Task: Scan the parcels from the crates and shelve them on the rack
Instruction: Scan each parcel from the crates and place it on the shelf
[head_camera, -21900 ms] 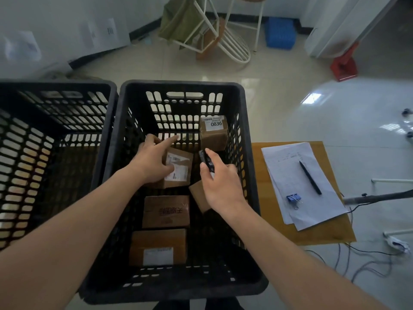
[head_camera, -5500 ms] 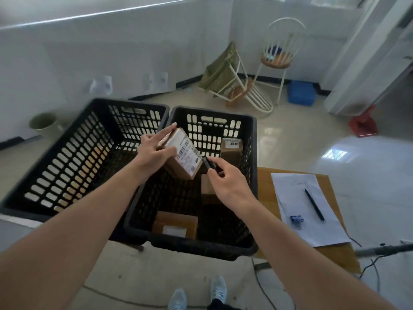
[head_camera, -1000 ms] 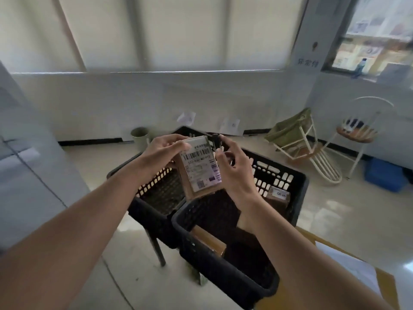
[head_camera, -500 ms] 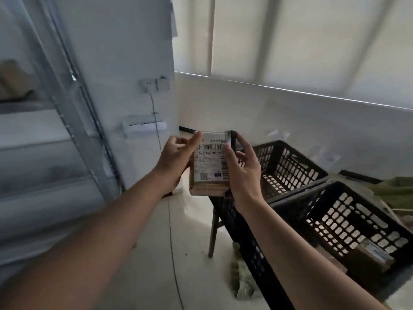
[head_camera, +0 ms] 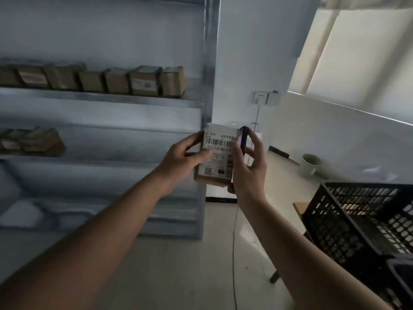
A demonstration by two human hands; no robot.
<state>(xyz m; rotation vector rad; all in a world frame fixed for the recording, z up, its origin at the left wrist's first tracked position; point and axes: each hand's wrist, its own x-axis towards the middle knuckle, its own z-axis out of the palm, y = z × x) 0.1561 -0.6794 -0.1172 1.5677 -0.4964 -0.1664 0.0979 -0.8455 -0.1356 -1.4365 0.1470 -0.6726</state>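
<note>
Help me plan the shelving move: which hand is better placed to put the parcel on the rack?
Left. The left hand grips the parcel and is on the rack side; the right hand holds the scanner.

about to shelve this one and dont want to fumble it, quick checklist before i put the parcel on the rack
1. Parcel secure: left hand grips it at its left edge, ok.
2. Label readable: barcode faces the camera, ok.
3. Scanner controlled: right hand holds it beside the parcel, ok.
4. Scan registered: nothing shows a confirmation, cannot tell.
5. Free slot on the rack: bare shelf shows right of the row of parcels, ok.
6. Right shelf for this parcel: no shelf markings legible, cannot tell.
</note>
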